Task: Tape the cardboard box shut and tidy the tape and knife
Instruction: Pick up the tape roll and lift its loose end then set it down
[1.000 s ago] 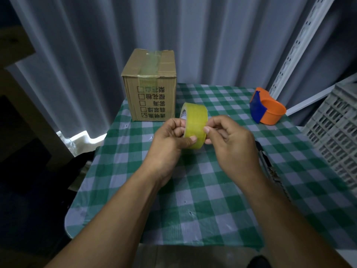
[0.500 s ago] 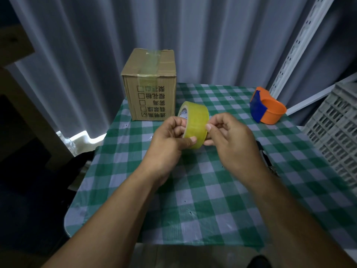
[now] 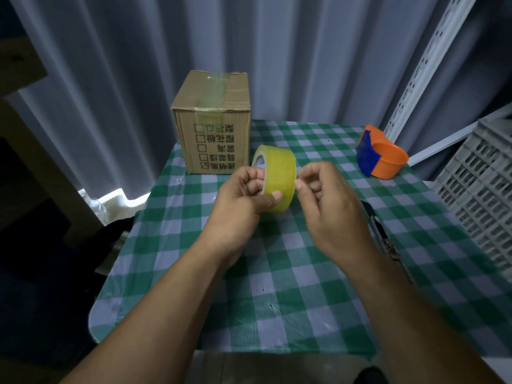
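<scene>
My left hand (image 3: 243,200) holds a yellow tape roll (image 3: 277,176) upright above the table, thumb on its outer band and fingers through the core. My right hand (image 3: 327,200) is beside the roll's right edge with thumb and forefinger pinched together at the tape surface; whether they grip a tape end I cannot tell. A brown cardboard box (image 3: 216,128) stands at the table's far left, a strip of tape running over its top and down its front. A dark utility knife (image 3: 379,228) lies on the cloth behind my right wrist, partly hidden.
The table has a green-and-white checked cloth (image 3: 277,286). An orange and blue tape dispenser (image 3: 381,156) sits at the far right. A grey plastic crate (image 3: 482,189) stands off the right edge. Grey curtains hang behind, with a white perforated rail (image 3: 426,62).
My right hand has slid a little to the right along the roll's edge, fingers now pinched tighter. The left hand and roll have stayed nearly still.
</scene>
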